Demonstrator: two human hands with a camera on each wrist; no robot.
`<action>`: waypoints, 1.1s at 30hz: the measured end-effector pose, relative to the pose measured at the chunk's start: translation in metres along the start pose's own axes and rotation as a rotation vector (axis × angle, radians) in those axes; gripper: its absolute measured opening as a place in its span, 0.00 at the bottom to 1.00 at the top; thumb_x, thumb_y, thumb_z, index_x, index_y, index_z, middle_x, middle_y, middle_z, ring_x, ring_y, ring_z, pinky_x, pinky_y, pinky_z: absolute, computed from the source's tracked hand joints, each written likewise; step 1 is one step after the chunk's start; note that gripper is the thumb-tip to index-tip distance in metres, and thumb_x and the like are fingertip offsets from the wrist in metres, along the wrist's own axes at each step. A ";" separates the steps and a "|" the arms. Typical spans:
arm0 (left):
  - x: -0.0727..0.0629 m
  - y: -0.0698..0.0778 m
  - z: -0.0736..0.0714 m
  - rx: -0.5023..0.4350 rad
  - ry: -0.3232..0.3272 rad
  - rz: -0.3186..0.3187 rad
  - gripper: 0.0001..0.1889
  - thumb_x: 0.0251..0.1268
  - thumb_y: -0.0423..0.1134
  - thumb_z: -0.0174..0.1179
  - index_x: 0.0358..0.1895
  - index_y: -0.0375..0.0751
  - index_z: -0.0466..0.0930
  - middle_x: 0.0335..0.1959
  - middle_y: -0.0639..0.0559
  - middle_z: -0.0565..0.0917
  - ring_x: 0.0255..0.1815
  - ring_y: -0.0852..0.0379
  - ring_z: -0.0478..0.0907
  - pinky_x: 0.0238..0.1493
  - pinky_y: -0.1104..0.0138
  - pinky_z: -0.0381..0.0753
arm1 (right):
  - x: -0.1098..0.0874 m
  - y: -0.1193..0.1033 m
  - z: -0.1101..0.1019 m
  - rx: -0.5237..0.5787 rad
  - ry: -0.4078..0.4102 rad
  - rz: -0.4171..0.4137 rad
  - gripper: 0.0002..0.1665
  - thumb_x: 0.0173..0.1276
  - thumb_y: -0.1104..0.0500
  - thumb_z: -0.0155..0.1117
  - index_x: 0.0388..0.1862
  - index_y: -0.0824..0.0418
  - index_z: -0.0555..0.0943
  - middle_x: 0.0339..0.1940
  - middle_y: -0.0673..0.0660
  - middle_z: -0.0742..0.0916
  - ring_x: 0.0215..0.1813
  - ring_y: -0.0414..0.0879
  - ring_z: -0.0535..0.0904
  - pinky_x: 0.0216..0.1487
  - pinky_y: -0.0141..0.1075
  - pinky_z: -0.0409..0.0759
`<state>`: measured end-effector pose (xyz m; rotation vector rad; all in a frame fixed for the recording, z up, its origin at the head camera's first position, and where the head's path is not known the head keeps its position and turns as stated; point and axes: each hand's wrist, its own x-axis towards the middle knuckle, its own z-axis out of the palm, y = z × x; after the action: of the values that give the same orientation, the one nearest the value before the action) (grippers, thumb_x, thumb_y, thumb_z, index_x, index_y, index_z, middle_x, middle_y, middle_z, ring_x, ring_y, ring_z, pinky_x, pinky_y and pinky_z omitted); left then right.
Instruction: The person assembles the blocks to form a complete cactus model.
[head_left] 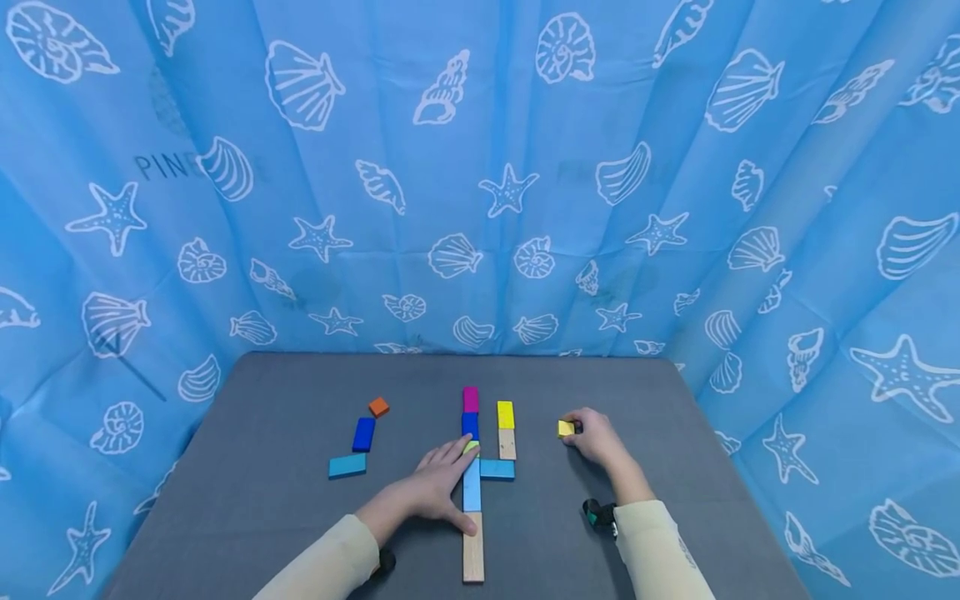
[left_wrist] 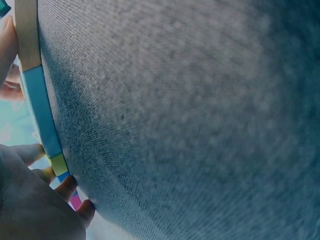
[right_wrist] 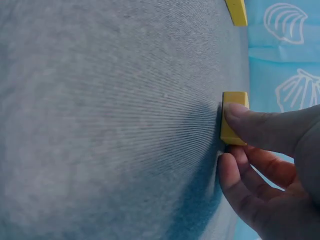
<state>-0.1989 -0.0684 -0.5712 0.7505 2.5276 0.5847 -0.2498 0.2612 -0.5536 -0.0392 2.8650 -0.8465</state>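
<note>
My left hand [head_left: 437, 485] rests along a straight row of blocks, fingers spread. Its thumb touches the plain wooden block [head_left: 473, 560] at the near end, and its fingertips lie at the small green block [left_wrist: 58, 164]. Between these is a light blue block [head_left: 472, 490]; beyond the green come a dark blue block [head_left: 470, 426] and a magenta block [head_left: 470, 399]. Over to the right, my right hand [head_left: 600, 439] pinches a small yellow block [right_wrist: 234, 131] between thumb and fingers, close to the cloth. The fingers partly cover that block.
A teal block [head_left: 498, 469] juts right from the row, with a short wooden block [head_left: 507, 444] and another yellow block [head_left: 506, 414] lined up beyond it. Left lie loose orange [head_left: 378, 407], dark blue [head_left: 363, 434] and teal [head_left: 347, 466] blocks. A shell-patterned curtain [head_left: 510, 275] surrounds the grey tabletop [head_left: 277, 533].
</note>
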 end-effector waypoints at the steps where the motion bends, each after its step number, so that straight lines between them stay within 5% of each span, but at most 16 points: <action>1: 0.000 0.000 0.000 0.000 0.001 0.001 0.68 0.38 0.76 0.71 0.83 0.56 0.45 0.85 0.54 0.40 0.83 0.45 0.43 0.79 0.41 0.46 | 0.001 0.000 0.000 -0.003 0.001 0.000 0.20 0.64 0.65 0.72 0.55 0.65 0.84 0.52 0.62 0.85 0.55 0.58 0.80 0.55 0.54 0.77; 33: -0.001 0.003 -0.003 0.019 -0.016 -0.016 0.67 0.39 0.76 0.71 0.83 0.57 0.45 0.85 0.54 0.40 0.84 0.46 0.42 0.79 0.42 0.46 | 0.037 -0.056 -0.003 0.061 0.031 -0.092 0.23 0.67 0.57 0.72 0.60 0.61 0.83 0.52 0.58 0.86 0.52 0.52 0.80 0.54 0.48 0.80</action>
<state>-0.1983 -0.0675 -0.5663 0.7381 2.5255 0.5471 -0.2878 0.2133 -0.5258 -0.1528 2.8838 -0.9595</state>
